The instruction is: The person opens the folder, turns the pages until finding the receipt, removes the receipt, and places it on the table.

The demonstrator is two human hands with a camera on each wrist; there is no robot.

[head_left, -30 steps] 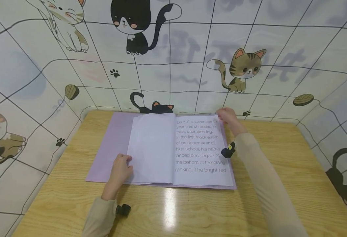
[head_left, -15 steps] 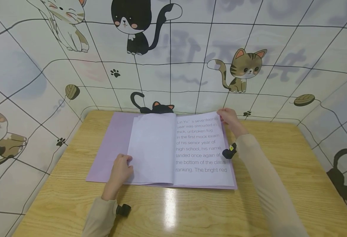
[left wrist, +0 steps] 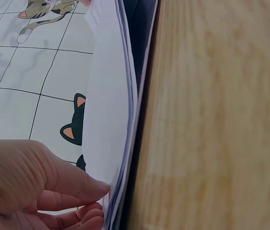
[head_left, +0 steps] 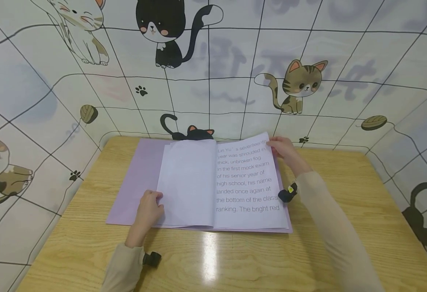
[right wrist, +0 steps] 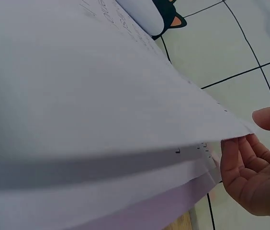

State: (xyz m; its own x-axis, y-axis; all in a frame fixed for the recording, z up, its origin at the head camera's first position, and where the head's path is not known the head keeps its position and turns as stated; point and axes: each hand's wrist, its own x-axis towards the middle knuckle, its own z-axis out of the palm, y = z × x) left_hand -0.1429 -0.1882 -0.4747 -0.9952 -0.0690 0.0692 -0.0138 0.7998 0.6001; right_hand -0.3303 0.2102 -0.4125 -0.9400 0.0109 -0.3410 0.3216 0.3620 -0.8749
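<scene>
A booklet with a light purple cover (head_left: 133, 182) lies spread on the table in the head view. Its left page (head_left: 186, 182) is blank; the right page (head_left: 246, 219) carries printed text. My left hand (head_left: 149, 209) holds the outer edge of the left-hand pages, thumb on top, as the left wrist view also shows. At the upper right corner, my right hand (head_left: 288, 152) holds the raised right page. The right wrist view shows curled fingers (right wrist: 230, 155) under that corner and the thumb just above it. More sheets lie below the lifted page.
The booklet lies on a wooden table (head_left: 253, 263), close to its far edge. Behind and at both sides stands a white wall covering (head_left: 231, 93) with grid lines and cartoon cats. A black wrist device (head_left: 288, 193) sits by the right sleeve.
The right page's upper corner has risen off the sheets below and curves upward. My right hand has shifted slightly down and right along its edge. My left hand has stayed put.
</scene>
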